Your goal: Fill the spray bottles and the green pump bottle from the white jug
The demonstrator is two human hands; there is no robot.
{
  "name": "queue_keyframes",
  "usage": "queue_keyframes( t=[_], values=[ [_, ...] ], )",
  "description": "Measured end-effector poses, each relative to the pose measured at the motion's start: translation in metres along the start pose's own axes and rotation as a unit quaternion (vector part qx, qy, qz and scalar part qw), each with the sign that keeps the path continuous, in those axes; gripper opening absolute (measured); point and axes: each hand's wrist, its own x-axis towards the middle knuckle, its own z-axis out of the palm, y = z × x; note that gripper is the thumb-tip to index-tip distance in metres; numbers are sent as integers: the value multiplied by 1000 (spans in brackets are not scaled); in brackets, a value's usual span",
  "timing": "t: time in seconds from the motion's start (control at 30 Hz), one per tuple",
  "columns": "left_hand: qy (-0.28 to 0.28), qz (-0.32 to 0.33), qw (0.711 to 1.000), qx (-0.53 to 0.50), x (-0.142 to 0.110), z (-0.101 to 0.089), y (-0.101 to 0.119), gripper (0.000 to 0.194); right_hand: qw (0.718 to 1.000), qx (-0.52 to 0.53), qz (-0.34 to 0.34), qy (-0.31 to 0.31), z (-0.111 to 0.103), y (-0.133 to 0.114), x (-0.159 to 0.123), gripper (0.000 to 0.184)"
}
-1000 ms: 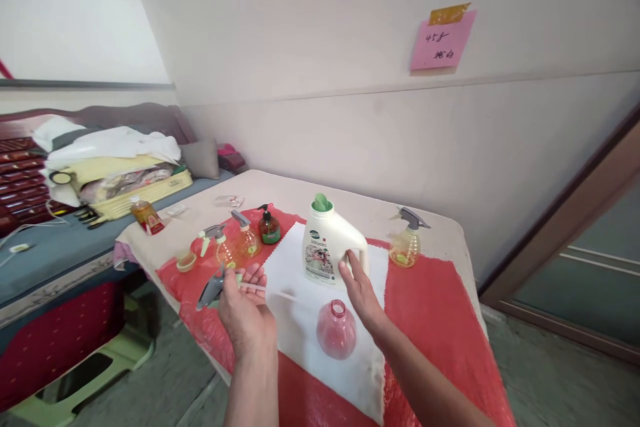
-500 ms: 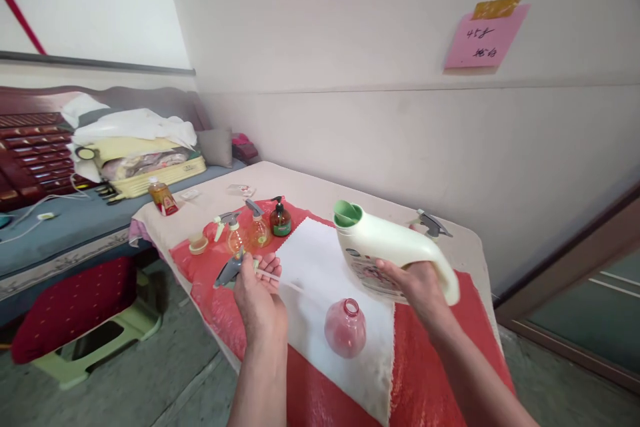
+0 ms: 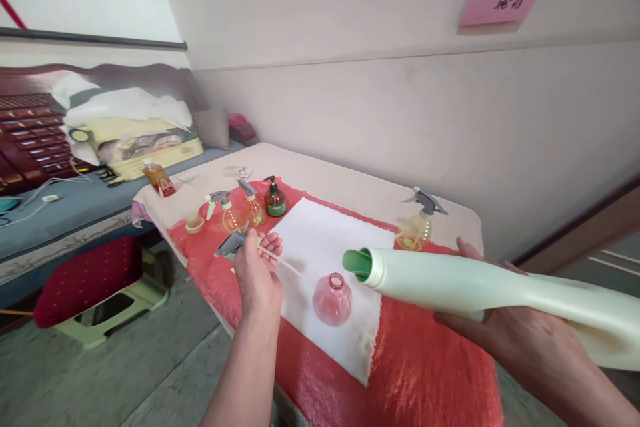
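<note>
My left hand (image 3: 260, 280) pinches a grey spray trigger head (image 3: 231, 242), whose thin clear tube points right over the white cloth. My right hand (image 3: 525, 330) is wrapped around a large pale detergent jug (image 3: 440, 278), supporting it from below. The jug lies almost level, its open green pouring spout (image 3: 357, 263) facing left. Below and left of that spout, a round pink see-through bottle (image 3: 332, 305) stands upright and uncapped on the white cloth (image 3: 350, 350). The spout and the bottle's neck are apart. No liquid stream is visible.
Two clear spray bottles (image 3: 230, 217) and a brown pump bottle (image 3: 275, 199) stand at the table's left. Another spray bottle (image 3: 416, 227) is behind the jug. An amber bottle (image 3: 159, 179) stands by the far left edge. A red stool (image 3: 90, 280) sits beside the table.
The jug has tipped over from a slant to nearly level and come closer, my right hand moving from its handle side to underneath. My left hand still holds the spray head.
</note>
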Motion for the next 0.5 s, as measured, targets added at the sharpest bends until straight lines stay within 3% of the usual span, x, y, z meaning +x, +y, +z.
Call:
queue_keyframes(
  t=[0.2,0.5],
  values=[
    [-29,5,999,29,-2,0,-7,28,988,-77,-136,16,-9,-8,3,67],
    [-24,1,999,29,2,1,-10,27,970,-112,-210,55,-20,-16,11,49]
  ],
)
